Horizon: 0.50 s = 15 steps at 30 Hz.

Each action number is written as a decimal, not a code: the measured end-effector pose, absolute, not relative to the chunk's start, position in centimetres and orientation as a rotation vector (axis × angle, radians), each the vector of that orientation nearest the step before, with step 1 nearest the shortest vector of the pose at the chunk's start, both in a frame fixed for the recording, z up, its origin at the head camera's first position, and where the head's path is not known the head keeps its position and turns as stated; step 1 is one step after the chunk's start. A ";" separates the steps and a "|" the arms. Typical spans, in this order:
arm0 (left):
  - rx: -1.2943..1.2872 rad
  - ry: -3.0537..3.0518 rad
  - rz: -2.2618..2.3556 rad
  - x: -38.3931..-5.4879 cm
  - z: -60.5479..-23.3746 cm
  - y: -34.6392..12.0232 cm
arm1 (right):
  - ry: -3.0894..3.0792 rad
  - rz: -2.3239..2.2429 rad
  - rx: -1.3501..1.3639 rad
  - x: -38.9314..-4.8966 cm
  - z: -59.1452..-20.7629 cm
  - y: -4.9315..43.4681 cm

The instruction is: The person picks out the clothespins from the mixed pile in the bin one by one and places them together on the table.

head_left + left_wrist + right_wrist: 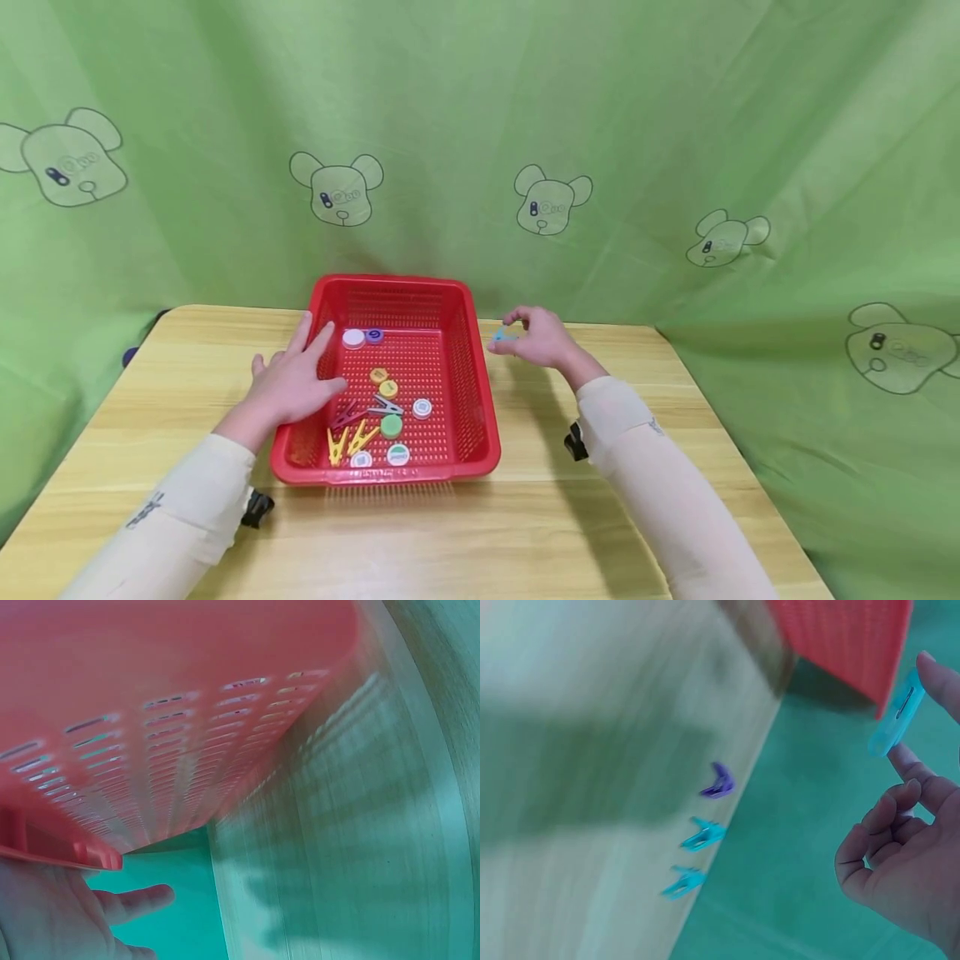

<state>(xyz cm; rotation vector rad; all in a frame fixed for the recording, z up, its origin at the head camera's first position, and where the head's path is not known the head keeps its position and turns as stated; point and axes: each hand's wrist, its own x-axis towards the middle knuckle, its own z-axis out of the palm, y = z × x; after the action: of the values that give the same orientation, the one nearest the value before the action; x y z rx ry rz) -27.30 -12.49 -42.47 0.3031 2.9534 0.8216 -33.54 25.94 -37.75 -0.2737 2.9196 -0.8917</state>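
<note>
A red plastic basket [386, 475] stands on the table. Across its left rim rests my left hand [292, 383], fingers spread and thumb over the inside. In the left wrist view this hand [52, 915] lies under the rim's corner, beside the slotted wall. My right hand [543, 337] is in the air just off the basket's right side, pinching a light blue clothespin [898, 712] between thumb and fingertip. Inside the basket lie yellow clothespins [360, 437], a grey clothespin [386, 406], a dark red clothespin [347, 415] and several bottle caps [392, 427].
In the right wrist view, a purple clothespin [718, 782] and two blue clothespins [703, 835] lie in a row near the table's edge. The wooden table [517, 533] ends at a green curtain [450, 100] printed with bear heads.
</note>
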 end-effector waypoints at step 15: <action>0.310 2.954 0.840 -27.3 -42.5 -12.5 | 2.970 -0.827 -0.015 -32.9 -41.7 30.1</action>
<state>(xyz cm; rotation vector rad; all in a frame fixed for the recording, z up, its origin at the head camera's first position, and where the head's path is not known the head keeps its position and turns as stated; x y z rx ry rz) -27.34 -12.53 -42.50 0.3100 2.9539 0.8401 -32.93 30.12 -41.73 -0.0155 2.9702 -0.8268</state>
